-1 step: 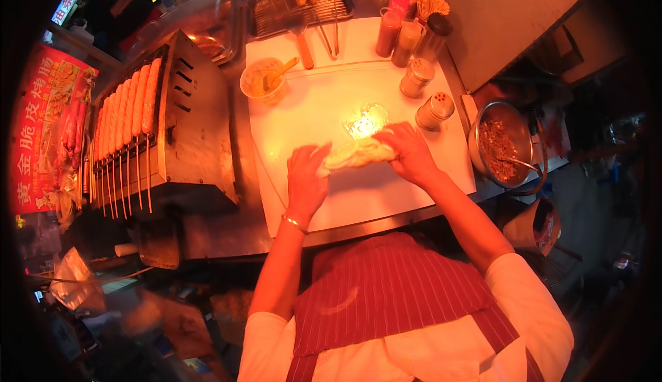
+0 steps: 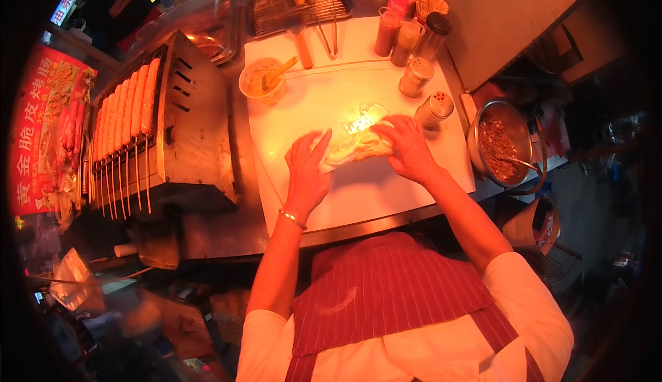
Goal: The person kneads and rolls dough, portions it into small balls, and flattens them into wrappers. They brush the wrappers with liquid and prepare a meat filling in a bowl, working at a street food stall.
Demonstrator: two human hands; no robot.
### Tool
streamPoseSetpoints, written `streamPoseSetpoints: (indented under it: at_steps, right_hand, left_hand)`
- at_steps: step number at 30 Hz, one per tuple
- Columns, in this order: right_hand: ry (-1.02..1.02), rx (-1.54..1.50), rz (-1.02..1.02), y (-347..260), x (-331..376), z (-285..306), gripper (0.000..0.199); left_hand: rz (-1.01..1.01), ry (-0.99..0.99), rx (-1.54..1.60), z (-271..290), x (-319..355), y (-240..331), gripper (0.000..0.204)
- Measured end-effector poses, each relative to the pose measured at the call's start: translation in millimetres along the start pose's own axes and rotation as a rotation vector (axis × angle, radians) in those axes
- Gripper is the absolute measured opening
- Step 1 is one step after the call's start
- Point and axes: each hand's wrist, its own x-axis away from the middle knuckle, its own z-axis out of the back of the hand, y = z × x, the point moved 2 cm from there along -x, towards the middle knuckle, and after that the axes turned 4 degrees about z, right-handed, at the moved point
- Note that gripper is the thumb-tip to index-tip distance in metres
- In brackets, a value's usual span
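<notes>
A soft, pale piece of dough (image 2: pixel 358 149) is stretched in the air between my two hands, above the white board (image 2: pixel 400 189). My left hand (image 2: pixel 307 168) pinches its left end, thumb pointing up. At the other end, the fingers of my right hand (image 2: pixel 407 149) are bent over the dough. Just beyond it, a glossy wet patch (image 2: pixel 364 116) shines on the board. To the far left of the board stands a tub (image 2: pixel 252 83) of yellowish paste with an orange-handled tool (image 2: pixel 281 70) in it.
Skewered sausages (image 2: pixel 131 99) lie on a metal grill (image 2: pixel 200 120) at the left. Two shakers (image 2: pixel 434 111) and several sauce bottles (image 2: pixel 387 34) line the board's right side. A steel bowl of minced filling (image 2: pixel 498 141) sits farther right; a wire rack tray (image 2: pixel 265 13) and tongs (image 2: pixel 331 41) are at the back.
The dough hangs a little looser and wider between my hands. My left thumb has come up, and both hands have shifted slightly.
</notes>
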Motion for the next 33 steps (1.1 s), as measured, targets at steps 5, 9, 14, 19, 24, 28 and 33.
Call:
streamPoseSetpoints:
  at_steps: [5,9,14,19,24,28,33]
  right_hand:
    - [-0.263,0.226,-0.038,30.3,11.3,-6.0,0.071]
    - [-0.134,0.134,-0.082,28.7,3.6,-18.7,0.068]
    - [-0.305,0.323,-0.155,60.2,-10.6,-81.5,0.074]
    - [-0.537,0.061,-0.398,83.2,-61.7,-70.8,0.069]
    - [-0.25,0.207,-0.321,80.6,-54.6,-61.4,0.063]
    - [-0.202,0.143,-0.297,66.6,-38.3,-75.4,0.047]
    - [-0.181,0.011,-0.181,30.0,2.8,-46.5,0.03]
  left_hand:
    - [0.124,-0.127,-0.261,-2.6,-6.3,-7.4,0.079]
    - [0.166,-0.187,-0.312,-42.8,-4.2,-21.4,0.08]
    - [0.092,-0.249,-0.515,-73.9,-33.7,-24.8,0.077]
    - [0.11,-0.273,-0.34,-53.5,-73.9,-57.2,0.079]
    - [0.325,-0.018,-0.148,-47.9,-68.7,-66.5,0.086]
    - [0.16,-0.144,-0.211,-64.0,-63.7,-63.9,0.055]
    - [-0.244,0.059,-0.094,-54.3,-11.7,-40.4,0.021]
